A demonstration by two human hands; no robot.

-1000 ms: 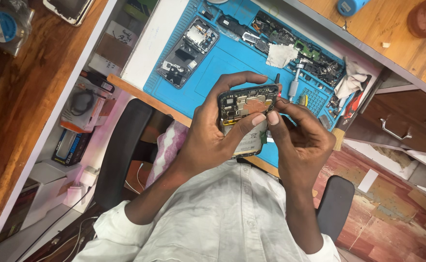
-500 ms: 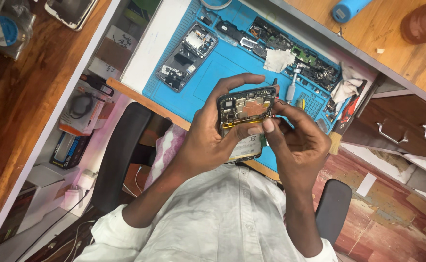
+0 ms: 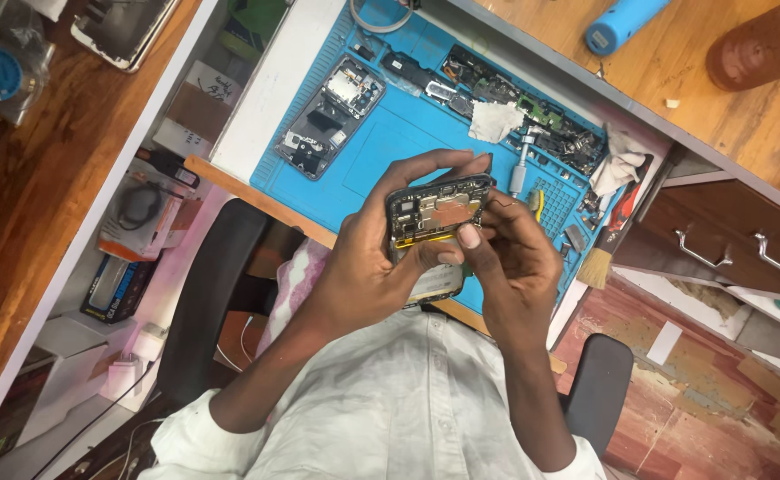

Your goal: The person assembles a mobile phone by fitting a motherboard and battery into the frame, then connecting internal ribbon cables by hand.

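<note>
My left hand (image 3: 363, 267) grips an opened smartphone (image 3: 437, 213) from the left side, its back cover off and its circuit board and copper-coloured shield showing. My right hand (image 3: 516, 258) meets it from the right. The thumb presses on the board's lower edge and the fingers curl behind the phone's right side. A thin dark wire or tool tip shows near the right fingers, too small to identify. Both hands hover above the front edge of a blue work mat (image 3: 390, 151).
A second opened phone (image 3: 330, 116) lies on the mat's left part. Several boards and parts, a white cloth (image 3: 495, 122), a screwdriver (image 3: 519, 175) and a brush (image 3: 596, 265) sit along its far and right side. A blue cylindrical tool (image 3: 625, 22) lies on the wooden top. Drawers (image 3: 719, 258) are at right.
The phone stays in both hands at about the same spot. My right thumb has shifted onto the board's lower edge. The view has drifted slightly over the mat.
</note>
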